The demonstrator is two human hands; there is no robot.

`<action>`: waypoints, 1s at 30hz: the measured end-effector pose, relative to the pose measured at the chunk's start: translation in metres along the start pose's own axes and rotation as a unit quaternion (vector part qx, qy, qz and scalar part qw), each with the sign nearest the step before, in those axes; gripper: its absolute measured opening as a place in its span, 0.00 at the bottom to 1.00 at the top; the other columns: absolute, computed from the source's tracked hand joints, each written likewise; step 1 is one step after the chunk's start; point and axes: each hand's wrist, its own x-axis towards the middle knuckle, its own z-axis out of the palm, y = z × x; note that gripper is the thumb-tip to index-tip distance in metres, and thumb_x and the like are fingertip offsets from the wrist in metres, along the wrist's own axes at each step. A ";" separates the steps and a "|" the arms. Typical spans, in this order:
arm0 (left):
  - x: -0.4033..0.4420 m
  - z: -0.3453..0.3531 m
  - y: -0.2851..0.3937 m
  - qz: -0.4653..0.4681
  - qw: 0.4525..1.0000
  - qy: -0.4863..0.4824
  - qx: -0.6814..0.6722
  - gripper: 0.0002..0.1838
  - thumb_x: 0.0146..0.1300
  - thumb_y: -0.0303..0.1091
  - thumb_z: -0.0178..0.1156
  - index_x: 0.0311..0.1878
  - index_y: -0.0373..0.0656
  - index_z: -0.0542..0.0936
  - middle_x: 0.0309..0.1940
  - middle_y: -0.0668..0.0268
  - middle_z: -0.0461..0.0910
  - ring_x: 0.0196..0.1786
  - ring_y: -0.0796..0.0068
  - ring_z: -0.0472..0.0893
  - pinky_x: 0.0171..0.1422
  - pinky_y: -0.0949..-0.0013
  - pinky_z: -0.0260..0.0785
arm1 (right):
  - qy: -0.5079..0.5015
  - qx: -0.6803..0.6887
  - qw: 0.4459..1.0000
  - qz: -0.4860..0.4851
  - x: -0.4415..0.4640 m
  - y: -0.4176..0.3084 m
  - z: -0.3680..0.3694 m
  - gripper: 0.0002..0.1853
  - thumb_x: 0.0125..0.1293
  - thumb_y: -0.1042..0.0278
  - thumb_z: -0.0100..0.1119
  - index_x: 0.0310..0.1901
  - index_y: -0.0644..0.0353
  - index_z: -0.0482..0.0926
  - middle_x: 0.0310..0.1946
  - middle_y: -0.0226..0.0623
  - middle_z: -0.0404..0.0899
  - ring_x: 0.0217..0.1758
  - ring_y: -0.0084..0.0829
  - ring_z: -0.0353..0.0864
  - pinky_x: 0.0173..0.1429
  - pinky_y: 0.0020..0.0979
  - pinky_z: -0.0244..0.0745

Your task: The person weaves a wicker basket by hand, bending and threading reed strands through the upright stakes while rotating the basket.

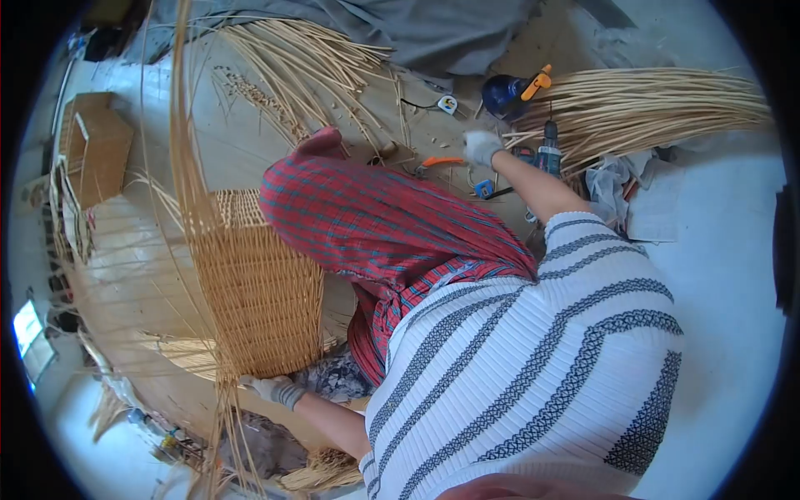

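Observation:
A woven wicker basket lies against my knees, with long stakes standing out from its left side. My left hand, in a pale glove with a striped cuff, is closed at the basket's lower corner, fingers on its edge. My right hand, gloved in white, is stretched out over the floor among tools; its fingers are too blurred to read. Close by are a cordless drill, a blue tape measure, an orange-handled tool and a dark blue spray bottle with an orange trigger. Red plaid cloth covers my legs.
Bundles of peeled rods lie at the right and at the top. A white tape measure rests on the floor. Crumpled plastic sits beyond my right arm. A cardboard box stands at the left. Long stakes rise across the left side.

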 end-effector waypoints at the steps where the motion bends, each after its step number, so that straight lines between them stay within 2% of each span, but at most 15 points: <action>1: -0.006 0.002 0.021 -0.015 1.000 0.021 0.000 0.39 0.73 0.59 0.52 0.77 0.42 0.61 0.74 0.54 0.64 0.69 0.53 0.72 0.71 0.52 0.70 | -0.090 -0.021 0.996 -0.021 -0.004 0.006 0.008 0.18 0.63 0.64 0.52 0.51 0.55 0.86 0.51 0.50 0.84 0.53 0.50 0.85 0.54 0.47 0.81; 2: 0.004 -0.003 0.011 -0.009 1.000 0.016 0.010 0.39 0.73 0.59 0.52 0.77 0.42 0.61 0.74 0.54 0.64 0.69 0.53 0.72 0.71 0.52 0.70 | -0.095 0.025 0.995 0.004 -0.008 0.006 0.030 0.18 0.63 0.65 0.52 0.50 0.54 0.86 0.52 0.49 0.84 0.53 0.49 0.85 0.55 0.46 0.80; 4: 0.017 -0.012 0.003 0.113 0.952 0.015 0.285 0.38 0.72 0.58 0.53 0.76 0.44 0.61 0.74 0.55 0.65 0.67 0.53 0.73 0.69 0.51 0.71 | -0.109 0.079 0.990 0.032 -0.020 0.000 0.069 0.18 0.63 0.65 0.52 0.50 0.54 0.87 0.53 0.48 0.84 0.54 0.49 0.85 0.56 0.45 0.80; 5: 0.019 -0.004 0.011 -0.029 0.998 0.040 0.041 0.34 0.72 0.56 0.52 0.75 0.49 0.63 0.73 0.57 0.67 0.67 0.53 0.73 0.68 0.49 0.72 | -0.125 0.072 0.989 0.013 -0.019 -0.003 0.086 0.18 0.63 0.65 0.53 0.51 0.55 0.86 0.53 0.47 0.84 0.55 0.48 0.85 0.57 0.45 0.80; 10: 0.000 0.001 0.022 0.057 0.998 0.011 0.014 0.29 0.70 0.57 0.51 0.69 0.53 0.68 0.70 0.57 0.70 0.68 0.53 0.73 0.69 0.45 0.69 | -0.066 0.118 0.987 -0.082 -0.018 -0.060 0.064 0.16 0.67 0.65 0.52 0.53 0.55 0.82 0.54 0.43 0.83 0.57 0.46 0.83 0.58 0.45 0.78; 13: 0.006 -0.008 0.015 0.005 0.990 -0.127 -0.069 0.35 0.69 0.61 0.52 0.74 0.52 0.68 0.72 0.58 0.69 0.71 0.54 0.69 0.74 0.46 0.62 | 0.063 0.063 0.971 -0.221 0.004 -0.102 0.042 0.19 0.69 0.72 0.47 0.60 0.56 0.76 0.63 0.44 0.76 0.63 0.45 0.77 0.66 0.43 0.73; 14: -0.009 0.002 0.015 -0.003 0.997 -0.077 -0.028 0.35 0.71 0.61 0.51 0.75 0.52 0.67 0.71 0.59 0.69 0.71 0.54 0.69 0.74 0.46 0.62 | 0.152 0.095 0.947 -0.267 0.034 -0.112 0.065 0.19 0.70 0.72 0.46 0.61 0.57 0.75 0.63 0.44 0.75 0.65 0.45 0.75 0.68 0.41 0.72; 16: 0.005 -0.010 -0.014 -0.002 0.999 -0.021 -0.041 0.34 0.73 0.61 0.50 0.75 0.52 0.66 0.70 0.60 0.71 0.69 0.54 0.70 0.74 0.46 0.63 | 0.033 0.171 0.964 -0.199 0.076 -0.153 0.049 0.13 0.72 0.61 0.49 0.50 0.54 0.81 0.52 0.47 0.82 0.53 0.52 0.81 0.55 0.48 0.77; 17: 0.036 -0.029 -0.046 0.003 0.996 -0.035 -0.078 0.34 0.73 0.60 0.52 0.75 0.52 0.66 0.69 0.61 0.71 0.68 0.54 0.71 0.73 0.47 0.64 | 0.086 0.150 0.953 -0.249 0.086 -0.160 0.049 0.13 0.71 0.57 0.51 0.43 0.54 0.82 0.44 0.49 0.83 0.46 0.54 0.82 0.49 0.50 0.77; 18: 0.024 -0.021 -0.041 -0.007 0.992 0.009 -0.122 0.34 0.72 0.58 0.55 0.75 0.51 0.66 0.69 0.62 0.72 0.67 0.56 0.71 0.72 0.49 0.66 | 0.059 0.096 0.969 -0.221 0.105 -0.164 0.064 0.14 0.66 0.57 0.58 0.45 0.56 0.83 0.48 0.48 0.83 0.51 0.52 0.83 0.52 0.49 0.79; 22: -0.036 0.014 -0.015 0.028 0.985 0.083 -0.146 0.35 0.70 0.52 0.62 0.75 0.49 0.66 0.69 0.64 0.71 0.67 0.59 0.72 0.69 0.55 0.69 | 0.045 -0.045 0.971 -0.229 0.173 -0.152 0.128 0.13 0.70 0.61 0.50 0.44 0.51 0.85 0.44 0.42 0.85 0.48 0.45 0.87 0.47 0.46 0.82; 23: -0.063 0.027 0.016 -0.075 0.981 0.136 -0.119 0.34 0.71 0.49 0.62 0.76 0.48 0.65 0.69 0.64 0.71 0.68 0.61 0.70 0.71 0.56 0.67 | -0.032 -0.081 0.977 -0.194 0.151 -0.156 0.097 0.14 0.70 0.58 0.50 0.45 0.50 0.85 0.45 0.40 0.87 0.49 0.44 0.87 0.47 0.46 0.82; 25: -0.053 0.015 -0.009 -0.016 0.983 0.107 -0.149 0.35 0.71 0.48 0.62 0.76 0.48 0.64 0.70 0.65 0.70 0.68 0.61 0.70 0.73 0.56 0.65 | -0.084 -0.030 0.986 -0.142 0.129 -0.145 0.075 0.19 0.70 0.53 0.48 0.49 0.52 0.84 0.49 0.43 0.86 0.55 0.47 0.85 0.52 0.48 0.81; 27: -0.050 0.008 -0.025 0.036 0.986 0.101 -0.131 0.34 0.72 0.44 0.61 0.76 0.47 0.62 0.71 0.65 0.68 0.69 0.64 0.69 0.76 0.59 0.61 | -0.122 -0.055 0.969 -0.210 0.127 -0.103 0.086 0.17 0.66 0.58 0.52 0.50 0.53 0.84 0.50 0.48 0.85 0.56 0.51 0.84 0.56 0.47 0.80; 30: -0.039 0.002 -0.043 0.083 0.972 0.034 -0.218 0.32 0.73 0.42 0.61 0.75 0.47 0.62 0.70 0.64 0.69 0.69 0.64 0.69 0.75 0.59 0.63 | -0.030 0.097 0.988 -0.115 0.061 -0.086 0.014 0.18 0.59 0.65 0.60 0.51 0.59 0.80 0.45 0.54 0.85 0.54 0.53 0.84 0.58 0.43 0.78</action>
